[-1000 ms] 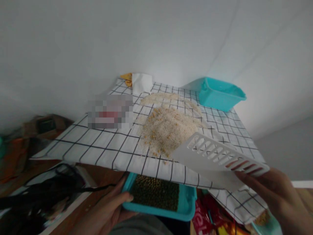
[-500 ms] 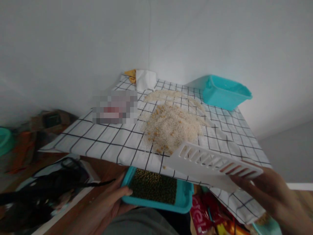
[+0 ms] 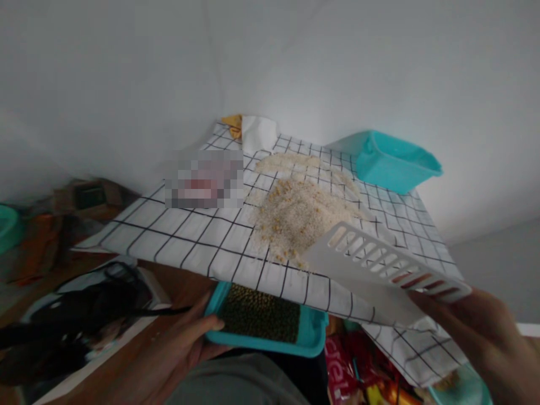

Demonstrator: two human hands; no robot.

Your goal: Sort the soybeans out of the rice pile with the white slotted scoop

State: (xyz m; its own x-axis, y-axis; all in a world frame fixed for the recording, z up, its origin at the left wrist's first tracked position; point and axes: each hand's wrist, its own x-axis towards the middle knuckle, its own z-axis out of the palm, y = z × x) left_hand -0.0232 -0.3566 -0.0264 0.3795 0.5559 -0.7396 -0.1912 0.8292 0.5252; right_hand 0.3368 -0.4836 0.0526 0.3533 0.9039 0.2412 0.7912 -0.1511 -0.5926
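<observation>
My left hand (image 3: 192,340) grips the left end of a turquoise plastic bin (image 3: 310,350) below the table's front edge. Small dark green and tan grains (image 3: 261,315), perhaps beans, lie inside it. My right hand (image 3: 476,326) is closed on a white plastic panel (image 3: 363,281) with a row of slots along its upper edge. The panel is tilted, its far end at the near right side of a pile of pale grains (image 3: 299,219) dotted with yellow bits. The pile rests on a black-and-white checked cloth (image 3: 169,236).
An open turquoise bin (image 3: 392,169) stands at the back right by the wall. White and yellow cloths (image 3: 258,134) lie at the back left, near a blurred-out item (image 3: 205,180). Red packets (image 3: 341,368) and a turquoise container (image 3: 468,382) sit below the table. A black bag (image 3: 105,304) is lower left.
My right hand has lifted the white panel slightly and shifted it right along the pile's near side. My left hand still holds the bin. The view has turned a little.
</observation>
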